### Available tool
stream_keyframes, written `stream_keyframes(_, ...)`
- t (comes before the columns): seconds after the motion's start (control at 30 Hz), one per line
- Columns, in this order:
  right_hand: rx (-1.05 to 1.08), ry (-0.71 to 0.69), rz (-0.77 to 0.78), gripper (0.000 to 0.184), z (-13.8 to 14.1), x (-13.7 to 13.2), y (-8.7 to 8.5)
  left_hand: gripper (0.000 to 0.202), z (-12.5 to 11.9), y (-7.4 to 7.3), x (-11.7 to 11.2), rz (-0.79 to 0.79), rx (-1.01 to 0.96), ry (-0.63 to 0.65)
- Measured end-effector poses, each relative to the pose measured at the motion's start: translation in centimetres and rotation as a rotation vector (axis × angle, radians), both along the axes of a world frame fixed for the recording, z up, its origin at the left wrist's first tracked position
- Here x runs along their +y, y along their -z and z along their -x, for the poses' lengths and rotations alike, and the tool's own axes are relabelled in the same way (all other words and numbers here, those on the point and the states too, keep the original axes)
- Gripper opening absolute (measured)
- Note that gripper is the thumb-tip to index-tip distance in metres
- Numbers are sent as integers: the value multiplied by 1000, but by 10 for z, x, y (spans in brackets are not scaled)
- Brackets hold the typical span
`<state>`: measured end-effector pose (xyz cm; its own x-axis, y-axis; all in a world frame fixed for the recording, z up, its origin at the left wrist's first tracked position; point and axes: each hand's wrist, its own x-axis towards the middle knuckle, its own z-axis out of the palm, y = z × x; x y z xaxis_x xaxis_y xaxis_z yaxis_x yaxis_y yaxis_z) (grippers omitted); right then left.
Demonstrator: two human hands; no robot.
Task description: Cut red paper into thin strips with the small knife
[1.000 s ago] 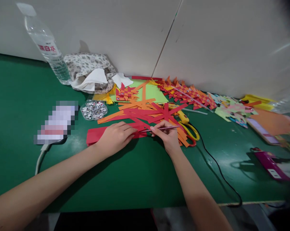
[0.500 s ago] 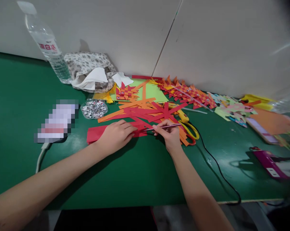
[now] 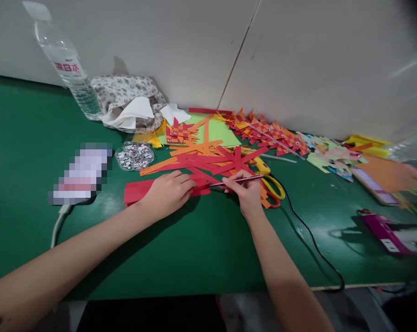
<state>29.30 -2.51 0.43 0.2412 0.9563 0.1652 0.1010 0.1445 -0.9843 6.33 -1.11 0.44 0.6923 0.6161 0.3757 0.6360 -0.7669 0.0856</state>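
A folded sheet of red paper (image 3: 136,192) lies flat on the green table. My left hand (image 3: 171,190) rests over it with bent fingers, gripping it near its right part. My right hand (image 3: 244,191) is closed round a slim, shiny pinkish pen-like tool (image 3: 246,180). The tool's thin tip points left, close to the red paper's right end; whether it touches is too small to tell. Behind both hands lies a loose pile of red and orange paper strips (image 3: 208,161).
Yellow-handled scissors (image 3: 274,186) and a yellow glue gun (image 3: 262,166) with a black cord lie right of the strips. Left are a clear box of googly eyes (image 3: 135,157), a phone (image 3: 84,175) and a water bottle (image 3: 68,69). Woven paper fish (image 3: 268,133) line the wall.
My right hand has shifted slightly to the right with the tool, and its tip has drawn back a little. My left hand stays on the red paper.
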Motion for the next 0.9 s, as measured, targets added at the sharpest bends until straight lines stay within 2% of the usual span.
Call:
stream_keyframes(0.3, 19, 92, -99, 23, -9, 0, -3, 21, 2, -1, 0, -2, 3, 10)
stream_keyframes(0.5, -42, -76, -28, 25, 6, -4, -2, 20, 2, -1, 1, -10, -14, 26)
stream_keyframes(0.73, -35, 5, -37, 30, -1, -1, -2, 18, 3, -2, 0, -33, -18, 21)
stream_keyframes(0.9, -49, -83, -28, 27, 5, -4, -3, 16, 2, -3, 0, -19, -9, 27)
